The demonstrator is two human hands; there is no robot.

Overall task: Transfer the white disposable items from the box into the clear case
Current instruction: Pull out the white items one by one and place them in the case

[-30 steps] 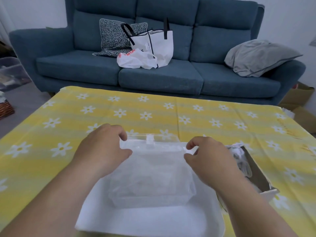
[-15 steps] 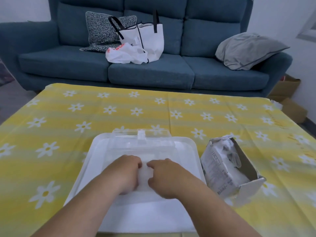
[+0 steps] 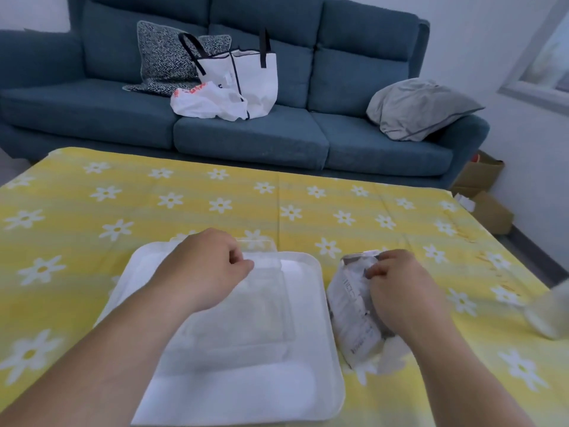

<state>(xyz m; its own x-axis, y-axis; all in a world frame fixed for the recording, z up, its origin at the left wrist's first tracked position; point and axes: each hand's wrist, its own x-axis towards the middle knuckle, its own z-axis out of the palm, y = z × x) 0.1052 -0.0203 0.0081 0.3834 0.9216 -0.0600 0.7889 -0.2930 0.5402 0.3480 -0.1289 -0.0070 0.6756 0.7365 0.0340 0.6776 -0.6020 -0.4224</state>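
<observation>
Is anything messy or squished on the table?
Yes. The box, right of the white tray, looks crumpled and lies on its side, with white items bulging out of its near end. The right hand grips its far end. A pale thing at the right edge is too blurred to name.

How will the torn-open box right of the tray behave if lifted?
Probably light and easily crushed: the box is thin, creased card with its top torn open. Likely floppy at that opening, where the right hand is. It sits tilted, so may tip.
</observation>
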